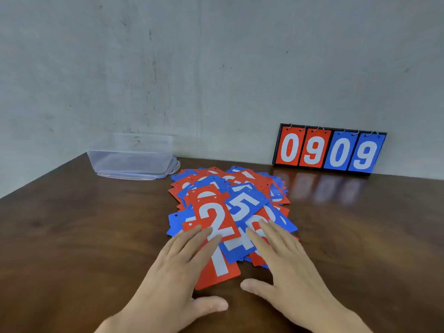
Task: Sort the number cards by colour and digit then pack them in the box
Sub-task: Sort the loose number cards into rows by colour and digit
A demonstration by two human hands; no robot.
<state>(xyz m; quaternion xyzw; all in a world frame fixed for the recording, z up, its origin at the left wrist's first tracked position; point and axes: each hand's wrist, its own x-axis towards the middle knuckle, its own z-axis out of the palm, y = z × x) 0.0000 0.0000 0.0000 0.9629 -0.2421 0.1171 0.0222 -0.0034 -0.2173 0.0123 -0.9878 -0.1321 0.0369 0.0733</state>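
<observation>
A loose pile of red and blue number cards [230,188] with white digits lies in the middle of the wooden table. A red 2 card [213,212] and a blue 5 card [245,203] lie on top near me. My left hand [177,267] lies flat with straight fingers on the near left cards, fingertips on the red 2. My right hand [286,263] lies flat on the near right cards, covering part of a red card. A clear plastic box [131,156] stands at the back left, apart from the pile.
A flip scoreboard [329,150] showing red 0 9 and blue 0 9 leans against the grey wall at the back right. The box stands on its clear lid [168,173]. Bare brown tabletop [72,236] spreads left and right of the pile.
</observation>
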